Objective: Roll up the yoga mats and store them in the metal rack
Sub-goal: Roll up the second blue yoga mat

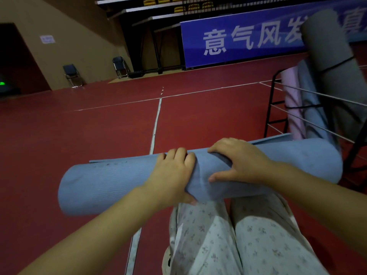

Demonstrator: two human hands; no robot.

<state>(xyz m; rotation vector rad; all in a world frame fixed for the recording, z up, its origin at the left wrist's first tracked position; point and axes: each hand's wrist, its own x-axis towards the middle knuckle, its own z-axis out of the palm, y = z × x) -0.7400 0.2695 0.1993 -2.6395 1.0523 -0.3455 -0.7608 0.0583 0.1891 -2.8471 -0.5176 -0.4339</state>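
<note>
I had both hands clamped on the blue yoga mat (111, 181), a fat roll of soft foam with a fine ribbed grain, lying crosswise above my knees. My left hand (172, 175) curled over its top with the thumb tucked beneath; my right hand (240, 161) sat just beside it, fingers hooked over the loose outer edge, thumb pressed against the near face. The foam dimpled between them. That flat loose edge stuck out behind the roll. My trousers (248, 235) were pale thin cloth with a small flower print. To my right stood the metal rack (274, 108), black tubing and thin pale bars, holding upright rolls: a grey mat (333, 56) cinched by a dark cord, a pink mat (292, 100), another blue one between them. The rack and its mats ran off the frame edge, their bases hidden. The red floor (79, 135) looked smooth and matte.
</note>
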